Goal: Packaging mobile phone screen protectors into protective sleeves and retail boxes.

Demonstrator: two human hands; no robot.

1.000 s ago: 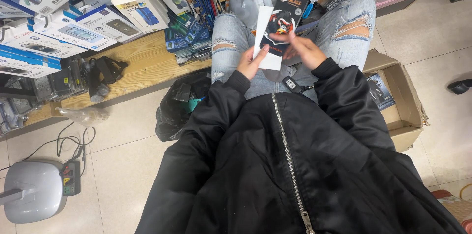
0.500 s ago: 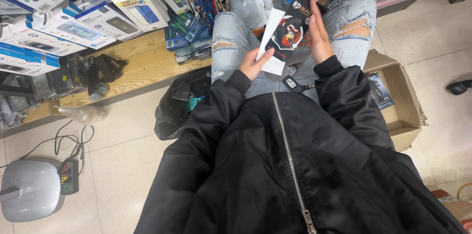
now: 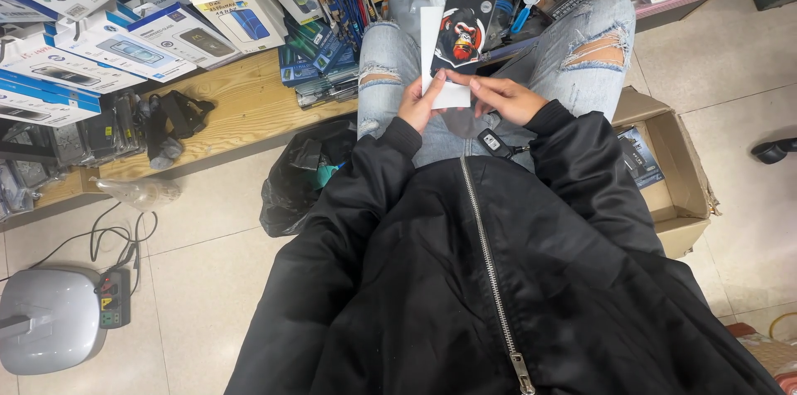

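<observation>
Head view: tiled floor (image 3: 207, 221), wooden shelf (image 3: 241, 104), boxes (image 3: 91, 55).

Bright, even indoor light — soft shadows, sharp focus, slight wide-angle bend at edges.

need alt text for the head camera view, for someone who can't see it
A seated person in a black jacket and ripped jeans holds a black card package and a white card in both hands, left hand, right hand. Boxed goods crowd a low wooden shelf.
</observation>
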